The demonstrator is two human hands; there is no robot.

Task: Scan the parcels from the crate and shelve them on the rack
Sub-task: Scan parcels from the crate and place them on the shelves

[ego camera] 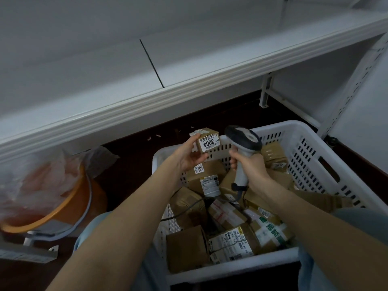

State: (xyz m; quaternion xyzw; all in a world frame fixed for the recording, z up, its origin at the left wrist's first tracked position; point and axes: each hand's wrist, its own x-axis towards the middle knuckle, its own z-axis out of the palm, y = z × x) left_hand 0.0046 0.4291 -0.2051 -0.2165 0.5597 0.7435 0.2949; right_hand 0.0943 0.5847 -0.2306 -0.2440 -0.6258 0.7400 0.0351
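Note:
My left hand holds a small brown cardboard parcel above the far left corner of the crate, its white label reading 3004 turned toward me. My right hand grips the handle of a grey and white barcode scanner, whose dark head sits just right of the parcel. Below both hands stands the white perforated plastic crate, filled with several brown taped parcels with shipping labels. The scanner's cable trails down among them. The white rack shelf runs across the upper frame.
An orange bucket lined with a thin plastic bag stands on the dark floor at the left. A perforated white rack upright and a shelf bracket rise at the right. My knees flank the crate.

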